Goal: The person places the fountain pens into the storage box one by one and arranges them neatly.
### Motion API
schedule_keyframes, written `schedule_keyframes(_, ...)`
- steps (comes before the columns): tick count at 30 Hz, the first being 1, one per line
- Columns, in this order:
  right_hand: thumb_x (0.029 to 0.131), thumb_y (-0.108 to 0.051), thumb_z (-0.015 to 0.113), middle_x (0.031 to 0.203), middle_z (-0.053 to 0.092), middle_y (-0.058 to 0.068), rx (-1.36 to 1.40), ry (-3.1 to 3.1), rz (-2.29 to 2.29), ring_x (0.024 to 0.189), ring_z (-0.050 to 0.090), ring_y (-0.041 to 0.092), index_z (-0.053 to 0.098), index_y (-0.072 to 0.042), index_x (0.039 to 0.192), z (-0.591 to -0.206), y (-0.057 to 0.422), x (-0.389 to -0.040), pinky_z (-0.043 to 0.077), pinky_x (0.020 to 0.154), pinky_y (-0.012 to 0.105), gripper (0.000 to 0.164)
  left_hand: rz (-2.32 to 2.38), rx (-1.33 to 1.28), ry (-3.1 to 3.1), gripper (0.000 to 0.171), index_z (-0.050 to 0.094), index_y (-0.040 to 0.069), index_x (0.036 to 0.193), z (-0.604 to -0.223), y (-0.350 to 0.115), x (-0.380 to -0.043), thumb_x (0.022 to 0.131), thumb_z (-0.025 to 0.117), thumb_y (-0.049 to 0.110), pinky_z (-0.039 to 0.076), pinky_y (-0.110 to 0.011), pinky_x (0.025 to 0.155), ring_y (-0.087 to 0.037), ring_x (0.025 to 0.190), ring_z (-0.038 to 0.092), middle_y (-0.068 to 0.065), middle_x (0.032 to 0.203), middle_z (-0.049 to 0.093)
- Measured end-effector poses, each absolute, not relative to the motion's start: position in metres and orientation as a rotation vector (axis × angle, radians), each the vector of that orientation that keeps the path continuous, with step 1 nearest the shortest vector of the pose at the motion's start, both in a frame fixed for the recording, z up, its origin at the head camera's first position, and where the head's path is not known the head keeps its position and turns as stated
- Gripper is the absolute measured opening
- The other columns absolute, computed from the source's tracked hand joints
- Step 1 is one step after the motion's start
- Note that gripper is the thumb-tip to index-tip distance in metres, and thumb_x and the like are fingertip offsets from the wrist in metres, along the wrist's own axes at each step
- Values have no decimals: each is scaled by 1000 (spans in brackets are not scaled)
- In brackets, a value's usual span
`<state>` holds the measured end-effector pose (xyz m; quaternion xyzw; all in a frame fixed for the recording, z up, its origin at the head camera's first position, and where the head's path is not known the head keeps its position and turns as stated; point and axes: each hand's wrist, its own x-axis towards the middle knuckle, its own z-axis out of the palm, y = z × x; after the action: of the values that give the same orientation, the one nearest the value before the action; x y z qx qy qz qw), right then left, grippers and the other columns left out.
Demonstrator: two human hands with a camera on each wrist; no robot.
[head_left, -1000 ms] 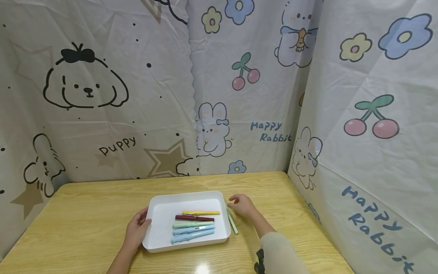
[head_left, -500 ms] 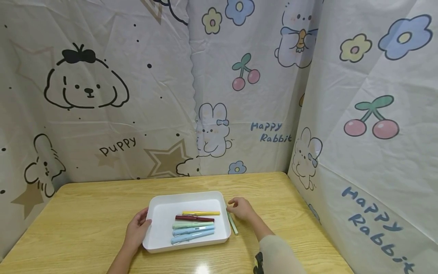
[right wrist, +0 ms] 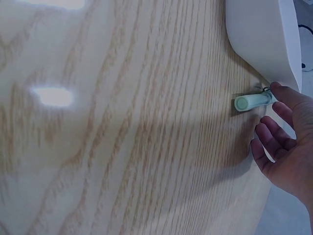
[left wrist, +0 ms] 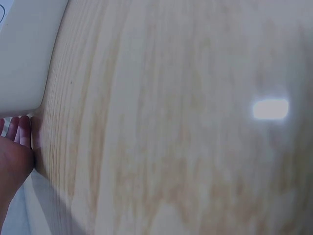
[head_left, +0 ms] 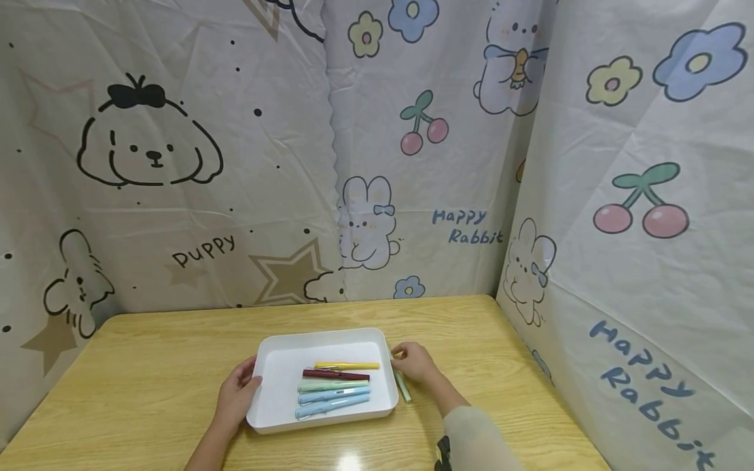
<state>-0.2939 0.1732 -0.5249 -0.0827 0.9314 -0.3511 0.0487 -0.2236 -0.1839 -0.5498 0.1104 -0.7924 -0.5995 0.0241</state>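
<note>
A white tray point(head_left: 288, 350) stands on the wooden table. Side by side in it lie a yellow pen point(head_left: 347, 366), a dark red pen point(head_left: 336, 375), a light green pen point(head_left: 332, 386) and two light blue pens point(head_left: 332, 408). My left hand point(head_left: 234, 396) holds the tray's left end, thumb at the rim; in the left wrist view its fingers point(left wrist: 24, 129) are against the outer wall. Outside the tray's right wall another light green pen point(head_left: 403, 387) lies on the table. My right hand point(head_left: 417, 364) pinches its far part between thumb and index finger; the other fingers are loosely bent.
The yellowish wooden table point(head_left: 165, 353) extends around the tray. Printed cloth point(head_left: 265, 163) hangs along the table's back, and more hangs at the left and right sides. A bright light reflection shows near the table's front.
My right hand has come down and slightly nearer to me, onto the green pen beside the tray. The left hand, the tray and the pens in it have stayed put.
</note>
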Motion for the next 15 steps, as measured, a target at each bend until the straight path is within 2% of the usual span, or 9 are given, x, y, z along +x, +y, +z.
schedule_keyframes(15, 79, -19, 70, 81, 60, 5, -172, 2863, -1000, 72, 52, 16, 67, -1, 102, -526, 174, -292, 44, 62, 27, 29, -1861, 356, -2445, 50, 31, 2, 143, -551, -184, -224, 95, 42, 7, 33, -51, 108, -39, 132, 36, -25, 145, 33)
